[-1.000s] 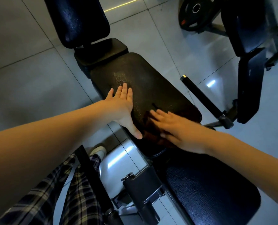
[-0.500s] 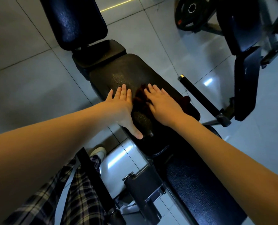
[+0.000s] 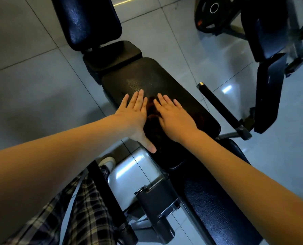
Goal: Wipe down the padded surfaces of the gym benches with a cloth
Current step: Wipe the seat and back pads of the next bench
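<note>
Now both flat, fingers straight: left hand (image 3: 134, 114) on black padded table (image 3: 147, 80), right hand (image 3: 173, 117) pressing dark reddish cloth (image 3: 152, 112).

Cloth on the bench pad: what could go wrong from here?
The cloth lies bunched against the flat right hand, not gripped, so it may slip free or skip patches of the pad. The left hand rests at the pad's left edge; it could slip off under weight. A wide stroke rightward might hit the black bar.
</note>
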A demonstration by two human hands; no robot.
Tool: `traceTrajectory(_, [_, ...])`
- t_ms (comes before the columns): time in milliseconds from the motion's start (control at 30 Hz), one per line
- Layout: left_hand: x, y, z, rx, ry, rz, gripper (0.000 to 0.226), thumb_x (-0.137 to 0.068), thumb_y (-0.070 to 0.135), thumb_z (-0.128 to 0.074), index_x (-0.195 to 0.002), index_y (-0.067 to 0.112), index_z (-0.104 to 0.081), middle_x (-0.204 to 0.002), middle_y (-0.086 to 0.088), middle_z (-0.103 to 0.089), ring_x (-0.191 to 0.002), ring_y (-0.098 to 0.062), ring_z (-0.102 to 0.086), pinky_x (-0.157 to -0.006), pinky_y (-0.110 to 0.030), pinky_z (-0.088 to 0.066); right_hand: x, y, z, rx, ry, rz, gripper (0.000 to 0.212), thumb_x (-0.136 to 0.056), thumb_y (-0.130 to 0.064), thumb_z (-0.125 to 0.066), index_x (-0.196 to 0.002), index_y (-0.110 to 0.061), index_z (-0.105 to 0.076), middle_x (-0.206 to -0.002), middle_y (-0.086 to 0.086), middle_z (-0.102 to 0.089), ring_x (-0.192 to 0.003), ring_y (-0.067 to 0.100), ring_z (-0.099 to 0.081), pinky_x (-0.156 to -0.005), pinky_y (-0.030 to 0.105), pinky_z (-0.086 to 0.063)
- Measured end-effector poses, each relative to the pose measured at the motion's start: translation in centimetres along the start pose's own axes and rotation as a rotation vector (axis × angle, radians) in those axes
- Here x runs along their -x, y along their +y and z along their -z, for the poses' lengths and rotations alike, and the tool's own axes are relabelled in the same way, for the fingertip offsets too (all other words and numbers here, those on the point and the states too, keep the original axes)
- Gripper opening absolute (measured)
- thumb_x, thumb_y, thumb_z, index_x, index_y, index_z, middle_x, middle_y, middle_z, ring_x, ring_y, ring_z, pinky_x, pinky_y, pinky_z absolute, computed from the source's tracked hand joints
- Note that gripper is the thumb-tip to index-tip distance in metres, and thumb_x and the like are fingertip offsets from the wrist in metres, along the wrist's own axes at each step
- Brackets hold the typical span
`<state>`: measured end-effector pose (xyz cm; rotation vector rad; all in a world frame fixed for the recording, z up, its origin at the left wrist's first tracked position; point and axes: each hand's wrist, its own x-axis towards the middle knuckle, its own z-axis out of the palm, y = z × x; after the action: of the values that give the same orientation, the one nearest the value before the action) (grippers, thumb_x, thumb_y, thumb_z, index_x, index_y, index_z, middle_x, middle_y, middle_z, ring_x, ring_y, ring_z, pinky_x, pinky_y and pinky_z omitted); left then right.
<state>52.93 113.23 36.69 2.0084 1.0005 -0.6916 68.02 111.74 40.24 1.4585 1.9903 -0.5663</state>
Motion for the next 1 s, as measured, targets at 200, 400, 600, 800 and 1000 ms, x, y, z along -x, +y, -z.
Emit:
traceTrajectory(200, [0.1, -0.2, -0.3, 0.008, 0.025, 0.004, 0.156, -0.049, 0.093, -0.057, -0.148, 0.006, 0.026, -0.155, -0.016, 0.033, -0.143, -0.029, 0.029, -0.118, -0.051, 0.014, 2.7, -0.4, 0.0, -0.029, -0.058, 0.126, 0.057, -0.102, -0.020, -0.031, -0.154, -0.015, -0.009, -0.162, 0.004, -0.001, -0.149, 0.016, 0.003, -0.118, 0.029, 0.004])
traceTrajectory(400, [0.1, 0.1, -0.2, -0.005, 0.030, -0.007, 0.149, -0.058, 0.083, -0.065, -0.148, 0.007, 0.026, -0.155, -0.015, 0.032, -0.144, -0.028, 0.028, -0.117, -0.050, 0.016, 10.1, -1.1, -2.2, 0.031, -0.013, 0.197, 0.054, -0.088, -0.028, -0.033, -0.131, -0.007, -0.058, -0.144, 0.012, -0.048, -0.133, 0.027, -0.045, -0.107, 0.041, -0.030])
traceTrajectory(600, [0.1, 0.1, -0.1, 0.002, 0.035, -0.002, 0.155, -0.051, 0.088, -0.063, -0.149, 0.006, 0.025, -0.156, -0.014, 0.031, -0.145, -0.028, 0.027, -0.117, -0.052, 0.014, 3.1, -1.4, -1.1, 0.033, 0.037, -0.006, 0.055, -0.103, -0.029, -0.024, -0.154, -0.015, -0.011, -0.162, 0.004, -0.002, -0.149, 0.018, 0.002, -0.119, 0.039, 0.000])
traceTrajectory(800, [0.0, 0.4, 0.2, 0.010, -0.006, 0.068, 0.160, -0.046, 0.089, -0.064, -0.147, 0.004, 0.026, -0.155, -0.016, 0.031, -0.143, -0.029, 0.029, -0.116, -0.051, 0.018, -1.3, -1.7, -0.6, 0.023, 0.022, -0.064, 0.055, -0.104, -0.023, -0.025, -0.154, -0.012, -0.004, -0.162, 0.007, 0.003, -0.149, 0.020, 0.007, -0.119, 0.034, 0.003])
traceTrajectory(1000, [0.1, 0.7, -1.5, -0.169, 0.142, 0.006, 0.145, -0.066, 0.072, -0.071, -0.146, 0.000, 0.026, -0.153, -0.022, 0.032, -0.145, -0.033, 0.025, -0.117, -0.048, 0.015, 8.5, -2.9, -2.9, -0.036, 0.024, 0.128, 0.059, -0.096, -0.033, -0.020, -0.146, -0.006, -0.036, -0.157, 0.013, -0.025, -0.146, 0.027, -0.021, -0.116, 0.036, -0.011])
